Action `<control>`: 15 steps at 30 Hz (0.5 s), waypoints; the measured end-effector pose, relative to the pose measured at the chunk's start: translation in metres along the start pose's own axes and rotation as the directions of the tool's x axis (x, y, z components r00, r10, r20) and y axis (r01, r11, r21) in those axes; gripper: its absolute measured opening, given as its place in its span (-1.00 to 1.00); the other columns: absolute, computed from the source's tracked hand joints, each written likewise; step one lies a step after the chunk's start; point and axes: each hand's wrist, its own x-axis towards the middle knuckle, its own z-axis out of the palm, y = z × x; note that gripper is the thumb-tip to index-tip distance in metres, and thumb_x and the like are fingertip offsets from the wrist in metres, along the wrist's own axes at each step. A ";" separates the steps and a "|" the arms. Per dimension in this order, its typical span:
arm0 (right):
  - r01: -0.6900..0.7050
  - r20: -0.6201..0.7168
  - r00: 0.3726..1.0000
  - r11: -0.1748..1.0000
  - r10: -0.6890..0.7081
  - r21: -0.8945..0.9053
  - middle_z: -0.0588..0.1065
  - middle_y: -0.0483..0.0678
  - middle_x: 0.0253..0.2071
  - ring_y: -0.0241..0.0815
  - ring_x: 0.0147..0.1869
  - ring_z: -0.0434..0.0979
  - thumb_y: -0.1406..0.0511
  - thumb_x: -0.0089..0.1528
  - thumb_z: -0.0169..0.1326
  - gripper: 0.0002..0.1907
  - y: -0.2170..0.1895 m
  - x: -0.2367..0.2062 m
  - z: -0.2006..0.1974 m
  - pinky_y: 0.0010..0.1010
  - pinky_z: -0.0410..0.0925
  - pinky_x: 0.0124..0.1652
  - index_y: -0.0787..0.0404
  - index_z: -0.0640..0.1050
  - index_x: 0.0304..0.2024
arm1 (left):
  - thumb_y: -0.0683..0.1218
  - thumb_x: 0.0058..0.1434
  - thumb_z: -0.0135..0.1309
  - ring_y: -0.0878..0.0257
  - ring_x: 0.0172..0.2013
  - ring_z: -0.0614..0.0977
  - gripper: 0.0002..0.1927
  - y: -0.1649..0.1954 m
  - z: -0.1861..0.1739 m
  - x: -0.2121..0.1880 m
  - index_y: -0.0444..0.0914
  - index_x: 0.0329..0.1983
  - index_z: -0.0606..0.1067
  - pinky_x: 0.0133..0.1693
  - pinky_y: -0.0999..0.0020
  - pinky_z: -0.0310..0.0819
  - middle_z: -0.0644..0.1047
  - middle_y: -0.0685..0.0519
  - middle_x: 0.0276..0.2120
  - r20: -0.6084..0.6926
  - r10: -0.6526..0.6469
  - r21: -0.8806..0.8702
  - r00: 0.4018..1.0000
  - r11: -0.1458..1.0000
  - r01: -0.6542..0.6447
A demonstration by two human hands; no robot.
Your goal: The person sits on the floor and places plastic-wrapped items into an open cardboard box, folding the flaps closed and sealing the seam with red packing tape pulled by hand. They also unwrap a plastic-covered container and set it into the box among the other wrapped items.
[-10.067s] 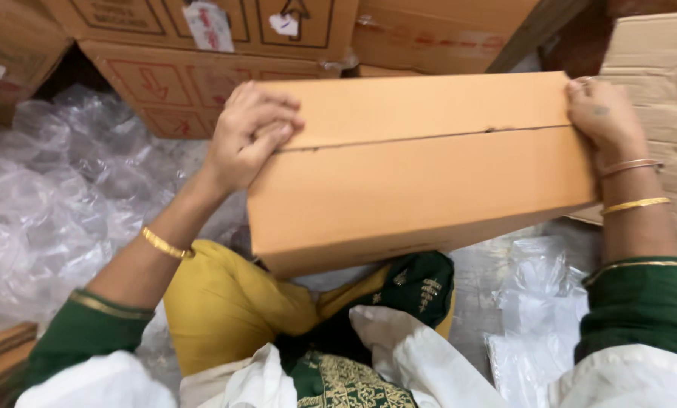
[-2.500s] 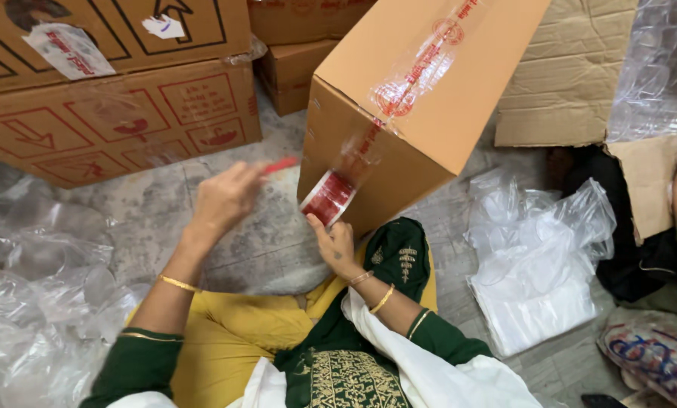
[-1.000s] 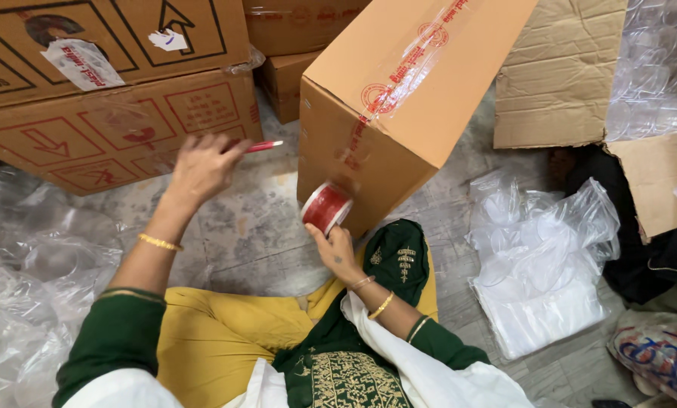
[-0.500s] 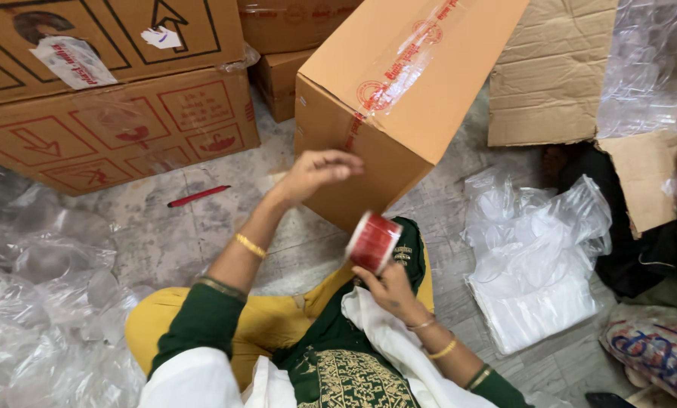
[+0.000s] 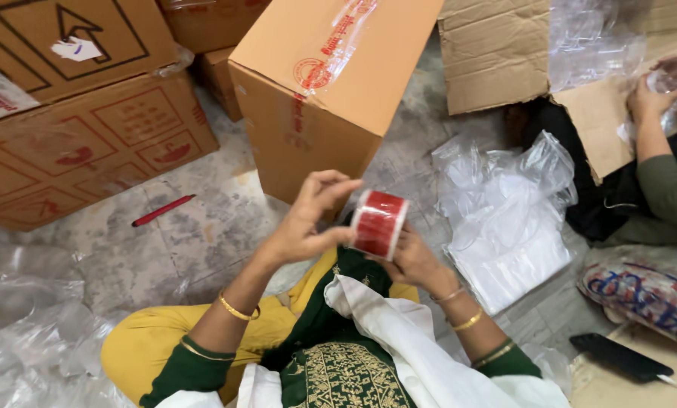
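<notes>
Here, at the centre of the frame, both hands meet on a roll of red tape (image 5: 379,224). The right hand (image 5: 412,261) grips it from below and behind, fingers curled around its far side. The left hand (image 5: 308,219) comes in from the left with thumb and fingers bent, their tips at the roll's near rim; whether they pinch a loose tape end cannot be told. The roll's flat white-edged face turns toward the lower right, so its axis runs roughly left to right, slightly tilted.

Just above it stands a closed brown carton (image 5: 331,91), sealed along its top with clear red-printed tape; its contents are hidden. More closed cartons (image 5: 74,128) fill the upper left. At the upper right an opened box flap (image 5: 595,128) shows beside another person's hand (image 5: 644,98) on clear plastic. A red pen (image 5: 163,210) lies on the floor, left of centre.
</notes>
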 end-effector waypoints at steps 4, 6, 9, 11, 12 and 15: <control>0.158 -0.041 0.986 0.986 -0.160 -0.062 0.53 0.16 0.13 0.20 0.26 0.51 0.31 0.15 0.17 -0.55 -0.005 0.027 0.000 0.17 0.11 0.41 0.22 0.52 0.11 | -0.02 0.10 0.41 0.05 0.22 0.37 -0.34 0.041 -0.002 0.016 -0.22 0.26 0.46 0.20 0.18 0.37 0.25 -0.09 0.20 0.059 0.099 0.138 0.993 0.985 -0.107; 0.169 -0.031 0.984 0.977 -0.174 -0.129 0.54 0.13 0.13 0.18 0.26 0.51 0.31 0.13 0.17 -0.55 -0.006 0.036 -0.002 0.21 0.09 0.41 0.23 0.54 0.09 | -0.04 0.10 0.40 0.10 0.17 0.42 -0.40 0.046 -0.003 0.012 -0.20 0.20 0.47 0.09 0.30 0.45 0.28 -0.08 0.14 -0.032 0.034 0.101 0.999 0.994 -0.031; 0.125 -0.006 0.992 0.979 -0.128 -0.160 0.54 0.10 0.11 0.11 0.25 0.52 0.31 0.10 0.17 -0.57 -0.006 0.041 -0.002 0.23 0.08 0.44 0.23 0.57 0.04 | -0.12 0.16 0.37 0.19 0.04 0.48 -0.58 0.042 0.004 -0.001 -0.23 0.06 0.51 0.02 0.39 0.48 0.34 -0.02 0.03 -0.166 0.032 0.114 0.986 0.993 -0.013; 0.110 -0.009 0.994 0.979 -0.113 -0.170 0.54 0.09 0.11 0.08 0.25 0.52 0.32 0.07 0.15 -0.57 -0.005 0.043 0.001 0.22 0.06 0.45 0.23 0.60 0.02 | -0.18 0.22 0.33 0.27 -0.03 0.51 -0.66 0.036 0.012 -0.009 -0.25 0.01 0.49 0.01 0.43 0.47 0.39 0.04 -0.05 -0.266 -0.034 -0.109 0.963 0.994 0.005; 0.117 -0.023 0.992 0.976 -0.123 -0.182 0.54 0.10 0.12 0.09 0.26 0.52 0.33 0.05 0.14 -0.55 -0.005 0.043 0.003 0.21 0.05 0.45 0.23 0.61 0.02 | -0.20 0.25 0.29 0.32 -0.07 0.51 -0.68 0.032 0.016 -0.012 -0.27 0.01 0.45 0.00 0.45 0.47 0.41 0.07 -0.08 -0.299 -0.129 -0.346 0.946 0.938 0.018; 0.153 -0.003 0.987 0.950 -0.160 -0.273 0.54 0.09 0.13 0.10 0.29 0.49 0.30 0.00 0.15 -0.53 -0.003 0.044 0.009 0.23 0.02 0.44 0.23 0.61 -0.01 | -0.24 0.25 0.22 0.40 -0.17 0.54 -0.71 0.024 0.023 -0.017 -0.28 0.00 0.45 -0.09 0.51 0.48 0.47 0.10 -0.16 -0.324 -0.385 -0.621 0.864 0.776 0.114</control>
